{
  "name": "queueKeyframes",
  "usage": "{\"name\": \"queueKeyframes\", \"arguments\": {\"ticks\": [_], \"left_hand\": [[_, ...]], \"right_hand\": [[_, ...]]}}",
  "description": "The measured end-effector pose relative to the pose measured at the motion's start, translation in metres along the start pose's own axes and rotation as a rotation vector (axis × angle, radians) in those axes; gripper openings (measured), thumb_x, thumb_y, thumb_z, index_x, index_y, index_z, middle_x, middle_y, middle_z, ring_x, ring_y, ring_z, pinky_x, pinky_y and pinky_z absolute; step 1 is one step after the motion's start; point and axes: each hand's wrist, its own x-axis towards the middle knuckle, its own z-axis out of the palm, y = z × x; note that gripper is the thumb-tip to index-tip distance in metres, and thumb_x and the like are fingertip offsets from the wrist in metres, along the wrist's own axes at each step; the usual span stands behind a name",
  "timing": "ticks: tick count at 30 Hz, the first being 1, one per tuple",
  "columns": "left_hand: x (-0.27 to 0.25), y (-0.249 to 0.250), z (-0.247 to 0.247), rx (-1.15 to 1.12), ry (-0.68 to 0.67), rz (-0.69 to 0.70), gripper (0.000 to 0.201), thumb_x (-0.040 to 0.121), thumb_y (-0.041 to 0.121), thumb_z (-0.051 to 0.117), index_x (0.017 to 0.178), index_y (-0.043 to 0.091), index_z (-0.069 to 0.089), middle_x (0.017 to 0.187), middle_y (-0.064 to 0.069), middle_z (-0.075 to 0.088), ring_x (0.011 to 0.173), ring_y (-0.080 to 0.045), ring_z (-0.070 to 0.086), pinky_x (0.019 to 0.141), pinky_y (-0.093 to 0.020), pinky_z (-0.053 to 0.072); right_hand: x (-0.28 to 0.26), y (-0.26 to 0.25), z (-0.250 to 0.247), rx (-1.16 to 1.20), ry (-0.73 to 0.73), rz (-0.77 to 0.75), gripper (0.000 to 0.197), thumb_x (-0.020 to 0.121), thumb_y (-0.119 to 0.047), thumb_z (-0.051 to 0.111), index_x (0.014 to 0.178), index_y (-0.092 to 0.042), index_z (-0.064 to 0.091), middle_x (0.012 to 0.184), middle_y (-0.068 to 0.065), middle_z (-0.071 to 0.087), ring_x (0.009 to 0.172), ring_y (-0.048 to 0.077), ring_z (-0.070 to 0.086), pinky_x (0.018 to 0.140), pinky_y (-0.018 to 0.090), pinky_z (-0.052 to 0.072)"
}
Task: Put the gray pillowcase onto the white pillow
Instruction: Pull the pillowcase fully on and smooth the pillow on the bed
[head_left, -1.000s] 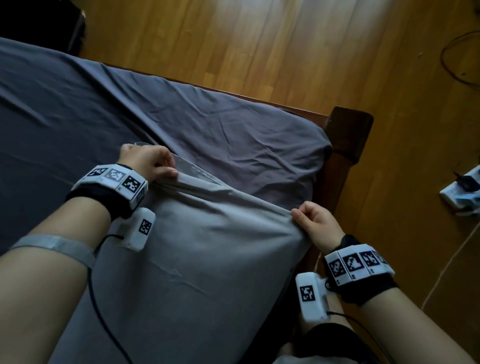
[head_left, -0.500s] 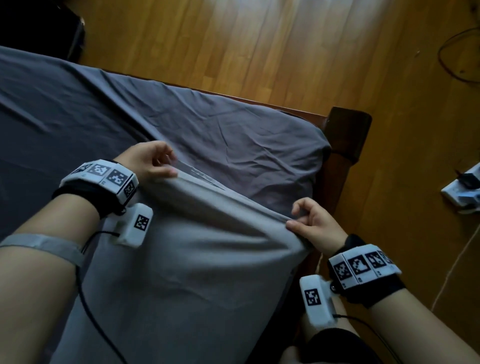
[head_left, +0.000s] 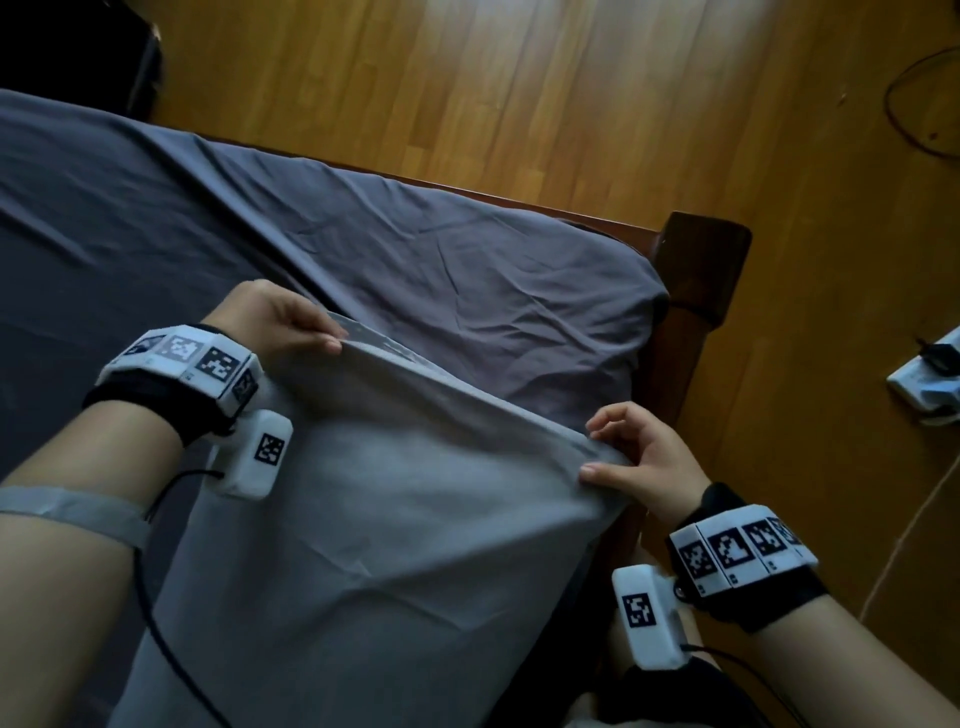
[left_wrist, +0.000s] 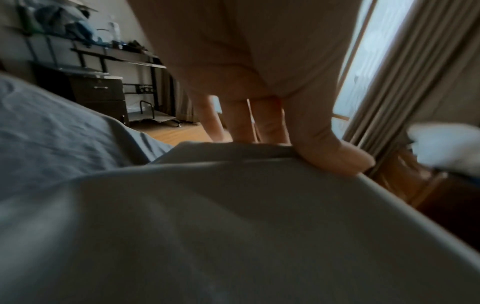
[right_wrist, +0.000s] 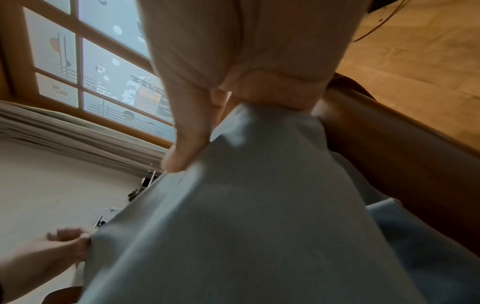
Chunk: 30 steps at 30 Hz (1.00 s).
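With both grips pinching the gray pillowcase (head_left: 395, 545) hem, left hand (head_left: 270, 325) and right hand (head_left: 641, 460), best to tug evenly. Keep corners level over the bed (head_left: 467, 270).

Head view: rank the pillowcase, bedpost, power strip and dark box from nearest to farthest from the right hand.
1. pillowcase, pinched by the right hand.
2. bedpost, beyond the hand at the bed's corner.
3. power strip, on the floor to the right.
4. dark box, far top left.

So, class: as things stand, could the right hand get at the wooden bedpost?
Probably yes. The right hand sits just beside the bedpost with nothing between them, but it is pinching the gray pillowcase and would need to let go first.
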Motion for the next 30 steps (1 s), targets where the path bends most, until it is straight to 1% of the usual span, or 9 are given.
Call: {"name": "queueKeyframes", "arguments": {"ticks": [5,9,12,14,18,20,23,27,30], "left_hand": [[-0.014,0.01,-0.025,-0.216,0.0,0.021,0.019,0.078,-0.001,0.062,0.065,0.012,0.063,0.05,0.016,0.063,0.05,0.007,0.053,0.054,-0.001,0.041],[-0.016,0.001,-0.025,-0.2,-0.133,-0.081,0.026,0.081,0.0,0.062,0.059,0.013,0.065,0.045,0.011,0.058,0.044,0.004,0.047,0.044,-0.004,0.035],[-0.009,-0.011,-0.019,-0.001,-0.025,-0.069,0.023,0.08,0.016,0.068,0.059,0.025,0.068,0.052,0.015,0.064,0.052,0.006,0.053,0.054,-0.004,0.038],[0.0,-0.014,-0.012,0.289,0.004,-0.075,0.013,0.082,0.029,0.065,0.069,0.031,0.068,0.073,0.011,0.07,0.079,-0.005,0.064,0.077,-0.019,0.042],[0.013,-0.03,-0.001,0.806,-0.078,-0.097,0.022,0.091,0.041,0.047,0.104,0.033,0.063,0.119,0.011,0.058,0.127,-0.012,0.039,0.105,-0.037,0.016],[0.016,-0.041,-0.003,0.824,-0.073,-0.149,0.022,0.09,0.042,0.047,0.106,0.034,0.061,0.125,0.01,0.053,0.128,-0.015,0.033,0.107,-0.04,0.013],[0.021,-0.044,-0.007,0.821,-0.034,-0.177,0.021,0.087,0.044,0.053,0.097,0.031,0.065,0.119,0.004,0.056,0.122,-0.02,0.036,0.104,-0.038,0.016],[0.033,-0.03,-0.012,0.473,0.279,-0.165,0.016,0.088,0.034,0.056,0.086,0.022,0.066,0.099,-0.01,0.068,0.11,-0.028,0.053,0.097,-0.035,0.022],[0.041,-0.029,-0.01,0.366,0.359,-0.227,0.015,0.086,0.034,0.058,0.086,0.021,0.065,0.096,-0.012,0.069,0.105,-0.032,0.056,0.097,-0.036,0.027]], "right_hand": [[0.003,-0.013,0.007,0.254,-0.199,0.023,0.042,0.048,-0.046,0.085,0.079,-0.025,0.068,0.074,0.008,0.063,0.064,0.014,0.06,0.06,0.021,0.052],[0.005,-0.011,0.011,0.401,-0.465,0.105,0.065,0.058,-0.047,0.08,0.11,-0.015,0.057,0.06,0.0,0.063,0.051,0.003,0.053,0.053,0.01,0.042],[0.014,0.001,0.013,0.16,-0.162,0.097,0.038,0.08,-0.017,0.069,0.116,-0.015,0.054,0.068,0.011,0.056,0.055,0.004,0.048,0.057,0.011,0.04],[0.02,0.012,0.012,-0.087,0.008,0.116,0.036,0.085,-0.006,0.061,0.119,-0.016,0.055,0.054,-0.001,0.045,0.046,-0.001,0.041,0.057,0.016,0.037],[0.017,0.025,0.004,-0.095,-0.048,0.146,0.035,0.082,-0.015,0.067,0.106,-0.037,0.054,0.057,0.004,0.045,0.06,0.011,0.046,0.069,0.032,0.039],[0.011,0.031,-0.007,-0.021,-0.087,0.176,0.052,0.065,-0.034,0.081,0.109,-0.039,0.054,0.065,0.011,0.048,0.066,0.021,0.047,0.07,0.034,0.04],[0.006,0.04,-0.017,0.143,-0.14,0.208,0.089,0.035,-0.057,0.086,0.113,-0.028,0.055,0.061,0.0,0.054,0.061,0.012,0.052,0.064,0.021,0.047],[0.013,0.031,-0.018,0.388,-0.068,0.116,0.077,0.051,-0.043,0.085,0.117,-0.021,0.051,0.058,-0.004,0.049,0.056,0.006,0.049,0.059,0.014,0.045],[0.025,0.031,-0.018,0.382,0.059,0.124,0.055,0.069,-0.005,0.07,0.117,-0.02,0.049,0.051,-0.006,0.048,0.05,0.0,0.047,0.054,0.01,0.044]]}}
